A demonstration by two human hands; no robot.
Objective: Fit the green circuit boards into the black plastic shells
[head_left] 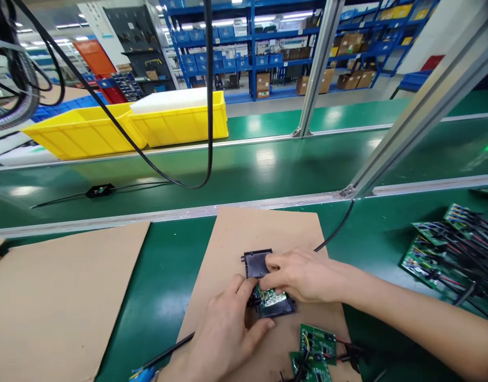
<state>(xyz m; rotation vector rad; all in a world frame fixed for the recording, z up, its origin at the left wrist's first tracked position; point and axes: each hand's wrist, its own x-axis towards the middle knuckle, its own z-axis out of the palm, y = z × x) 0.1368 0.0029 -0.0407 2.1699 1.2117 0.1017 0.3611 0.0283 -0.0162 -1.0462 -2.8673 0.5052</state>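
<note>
An opened black plastic case (256, 264) lies on a cardboard sheet in front of me, its two halves one above the other. In the lower half sits a green circuit board (272, 298), partly covered by my fingers. My left hand (228, 323) is closed around the left side of the lower half, thumb along its near edge. From the right, my right hand (294, 273) reaches over with bent fingers gripping the upper edge of the board. Its fingertips are partly hidden. A black cable (335, 233) runs behind my right wrist; another cable (170, 350) comes out beside my left hand.
Two loose circuit boards (317, 342) lie near the cardboard's lower right. Several wired boards (423, 260) are piled at right. Another cardboard sheet (61, 297) lies left. Beyond the metal rail (180, 215) are a cabled black part (99, 191) and yellow bins (180, 124). A black cable (209, 95) hangs down.
</note>
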